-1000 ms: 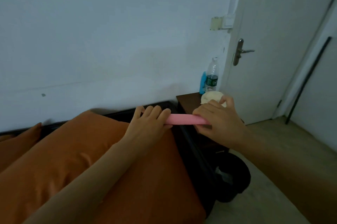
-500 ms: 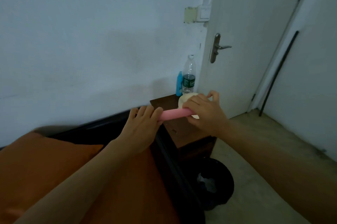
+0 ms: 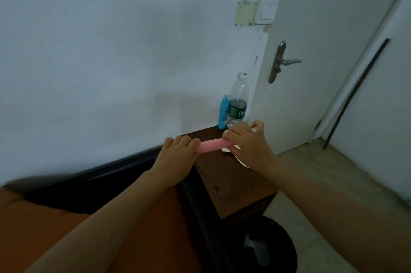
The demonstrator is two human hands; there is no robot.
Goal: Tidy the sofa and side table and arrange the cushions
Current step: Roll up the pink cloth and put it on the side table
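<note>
A flat pink object (image 3: 212, 145) is held level between both hands above the back of the dark wooden side table (image 3: 224, 179). My left hand (image 3: 175, 157) grips its left end, my right hand (image 3: 249, 144) grips its right end. A white round object (image 3: 225, 149) lies on the table, mostly hidden under my right hand. An orange cushion (image 3: 44, 232) lies on the dark sofa (image 3: 93, 183) at the lower left, under my left forearm.
A clear water bottle (image 3: 238, 101) and a blue container (image 3: 223, 112) stand at the table's back edge against the wall. A black waste bin (image 3: 266, 248) sits on the floor below the table. A white door (image 3: 315, 50) is at the right; a dark rod (image 3: 355, 92) leans beside it.
The view has swung right and moved closer to the side table. Both hands carried the pink object from over the cushion to over the table.
</note>
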